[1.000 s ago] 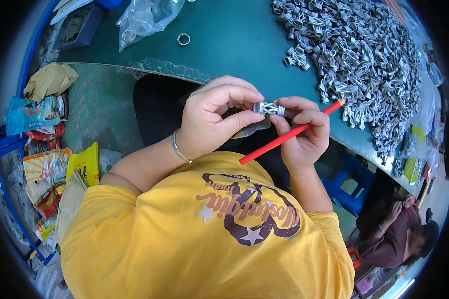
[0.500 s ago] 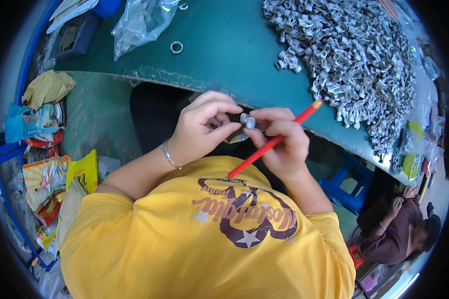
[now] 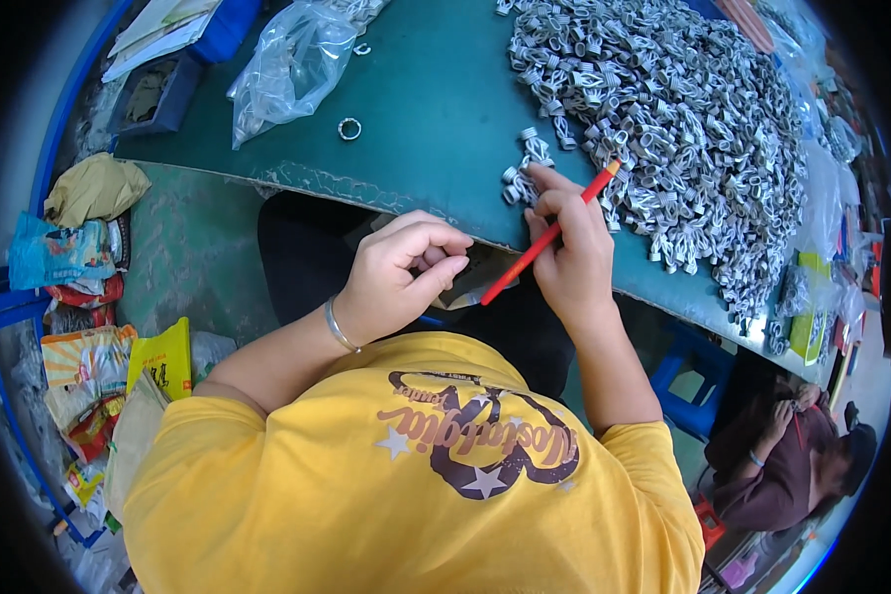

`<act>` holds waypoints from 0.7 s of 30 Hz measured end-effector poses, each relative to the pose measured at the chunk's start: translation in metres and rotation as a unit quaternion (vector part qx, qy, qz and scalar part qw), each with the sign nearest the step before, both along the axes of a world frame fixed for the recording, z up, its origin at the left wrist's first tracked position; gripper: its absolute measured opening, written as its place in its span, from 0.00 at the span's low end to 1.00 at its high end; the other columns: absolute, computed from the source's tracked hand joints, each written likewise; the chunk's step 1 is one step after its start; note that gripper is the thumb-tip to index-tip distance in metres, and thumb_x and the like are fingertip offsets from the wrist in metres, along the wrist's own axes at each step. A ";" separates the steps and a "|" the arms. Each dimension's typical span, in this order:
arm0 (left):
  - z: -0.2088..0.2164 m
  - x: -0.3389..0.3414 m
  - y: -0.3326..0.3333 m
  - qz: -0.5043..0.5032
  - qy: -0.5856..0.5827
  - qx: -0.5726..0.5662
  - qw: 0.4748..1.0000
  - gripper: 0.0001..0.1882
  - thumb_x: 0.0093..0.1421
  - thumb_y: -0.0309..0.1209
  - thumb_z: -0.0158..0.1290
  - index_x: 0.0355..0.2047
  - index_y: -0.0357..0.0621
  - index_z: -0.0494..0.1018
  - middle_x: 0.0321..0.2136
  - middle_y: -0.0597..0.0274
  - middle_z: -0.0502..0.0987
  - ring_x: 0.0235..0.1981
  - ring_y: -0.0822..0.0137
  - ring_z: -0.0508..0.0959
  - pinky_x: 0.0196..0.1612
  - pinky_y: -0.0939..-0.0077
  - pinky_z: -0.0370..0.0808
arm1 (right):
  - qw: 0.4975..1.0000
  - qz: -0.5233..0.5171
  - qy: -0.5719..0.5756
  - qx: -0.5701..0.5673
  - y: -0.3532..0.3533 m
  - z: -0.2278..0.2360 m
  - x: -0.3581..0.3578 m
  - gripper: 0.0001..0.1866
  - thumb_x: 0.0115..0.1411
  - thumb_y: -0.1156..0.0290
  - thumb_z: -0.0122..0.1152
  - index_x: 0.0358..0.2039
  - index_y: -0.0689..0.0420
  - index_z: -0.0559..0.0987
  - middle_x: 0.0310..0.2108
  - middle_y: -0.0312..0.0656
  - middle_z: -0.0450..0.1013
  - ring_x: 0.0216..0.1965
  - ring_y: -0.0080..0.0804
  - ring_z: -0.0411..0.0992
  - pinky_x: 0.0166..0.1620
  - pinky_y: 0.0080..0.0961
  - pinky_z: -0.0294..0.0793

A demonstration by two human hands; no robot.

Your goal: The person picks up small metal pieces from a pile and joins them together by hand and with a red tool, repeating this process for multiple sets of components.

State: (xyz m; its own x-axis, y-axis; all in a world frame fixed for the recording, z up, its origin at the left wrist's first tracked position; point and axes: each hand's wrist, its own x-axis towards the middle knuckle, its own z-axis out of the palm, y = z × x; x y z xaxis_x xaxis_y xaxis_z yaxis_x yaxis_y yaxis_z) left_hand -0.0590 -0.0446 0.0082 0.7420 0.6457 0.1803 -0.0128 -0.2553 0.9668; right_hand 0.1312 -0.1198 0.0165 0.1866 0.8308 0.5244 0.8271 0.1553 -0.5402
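My left hand (image 3: 401,272) is just in front of the table's near edge, thumb and fingertips pinched together. Whatever it holds, if anything, is hidden. A metal bangle (image 3: 340,326) circles that wrist. Over the edge of the green table, my right hand (image 3: 574,252) grips a red pencil (image 3: 525,259) slantwise, its pale tip pointing up and away. The right fingertips are at a few loose grey ring-shaped parts (image 3: 536,148), close to a large pile of similar parts (image 3: 673,129). Whether they touch one, I cannot tell.
A clear plastic bag (image 3: 292,74) and a single ring (image 3: 349,129) lie on the table (image 3: 426,109). Grey and blue bins (image 3: 156,94) stand at the far left. Crumpled packaging (image 3: 89,346) fills the left side. Another person (image 3: 792,455) sits at right, near a blue stool (image 3: 691,381).
My right hand, with the red pencil, has moved away from my left hand and forward to the loose parts. The small silver part seen between both hands is out of sight.
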 end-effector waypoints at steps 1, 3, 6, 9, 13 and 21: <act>0.001 0.001 0.000 0.001 0.003 0.000 1.000 0.07 0.52 0.16 0.52 0.33 0.32 0.71 0.32 0.60 0.71 0.24 0.77 0.74 0.27 0.88 0.71 | 0.999 0.010 0.036 0.014 -0.003 0.000 -0.004 0.13 0.42 0.88 0.56 0.28 0.60 0.67 0.41 0.52 0.70 0.36 0.49 0.67 0.40 0.35 0.67; 0.004 0.008 0.002 0.014 -0.016 0.008 1.000 0.07 0.52 0.15 0.51 0.33 0.32 0.71 0.32 0.59 0.71 0.24 0.77 0.75 0.27 0.88 0.72 | 0.999 -0.009 0.038 0.028 -0.005 0.000 -0.007 0.13 0.43 0.85 0.59 0.28 0.60 0.67 0.38 0.50 0.71 0.34 0.47 0.67 0.38 0.35 0.66; 0.008 0.014 0.003 0.011 -0.011 0.001 1.000 0.07 0.53 0.15 0.51 0.34 0.32 0.71 0.32 0.60 0.71 0.26 0.76 0.75 0.28 0.87 0.73 | 0.997 -0.071 -0.026 -0.021 -0.007 0.001 -0.005 0.14 0.42 0.79 0.64 0.27 0.59 0.67 0.32 0.45 0.71 0.32 0.45 0.66 0.35 0.36 0.61; 0.007 0.018 0.003 0.011 0.003 -0.045 0.999 0.10 0.54 0.16 0.50 0.38 0.32 0.70 0.32 0.60 0.71 0.27 0.76 0.76 0.31 0.86 0.74 | 0.998 -0.066 -0.013 -0.014 -0.008 -0.002 -0.004 0.14 0.43 0.82 0.64 0.26 0.59 0.66 0.31 0.45 0.71 0.30 0.42 0.68 0.33 0.33 0.65; 0.012 0.023 0.005 0.027 -0.037 -0.246 0.968 0.16 0.56 0.18 0.50 0.46 0.30 0.66 0.31 0.58 0.74 0.27 0.74 0.76 0.32 0.84 0.75 | 0.983 -0.045 0.172 0.036 -0.013 -0.008 -0.013 0.15 0.44 0.85 0.63 0.24 0.60 0.64 0.31 0.47 0.72 0.28 0.34 0.72 0.31 0.25 0.69; 0.014 0.017 0.006 0.004 -0.065 -0.164 0.984 0.11 0.52 0.17 0.54 0.38 0.32 0.72 0.30 0.59 0.73 0.26 0.75 0.75 0.30 0.86 0.73 | 0.861 0.089 0.501 0.027 -0.024 -0.002 -0.025 0.13 0.51 0.86 0.57 0.26 0.59 0.62 0.37 0.49 0.71 0.34 0.25 0.71 0.41 0.19 0.71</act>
